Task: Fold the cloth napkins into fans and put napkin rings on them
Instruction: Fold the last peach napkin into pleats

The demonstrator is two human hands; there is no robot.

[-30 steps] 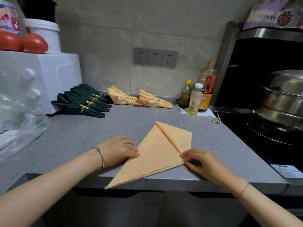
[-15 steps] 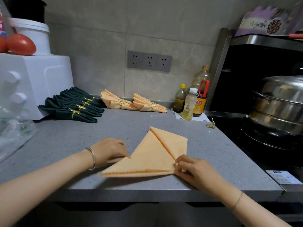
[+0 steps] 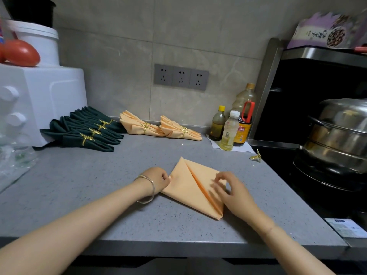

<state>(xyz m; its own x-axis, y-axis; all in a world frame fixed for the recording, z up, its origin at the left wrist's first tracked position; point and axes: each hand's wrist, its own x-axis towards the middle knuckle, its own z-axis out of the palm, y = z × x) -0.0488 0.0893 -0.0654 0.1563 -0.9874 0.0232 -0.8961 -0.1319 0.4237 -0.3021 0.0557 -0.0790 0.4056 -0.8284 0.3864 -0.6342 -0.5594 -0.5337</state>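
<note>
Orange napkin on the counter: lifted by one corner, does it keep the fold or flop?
Probably floppy: the orange napkin is thin cloth lying flat on the counter with no ring on it, so its flaps would likely fall open. Likely light; a push might slide or bunch it on the smooth top.

On the grey bench (image 3: 99,175) my left hand (image 3: 158,179) pinches the left corner of the kite-folded peach napkin (image 3: 188,187), while my right hand (image 3: 233,193), fingers curled, seems to pinch its right flap.
</note>
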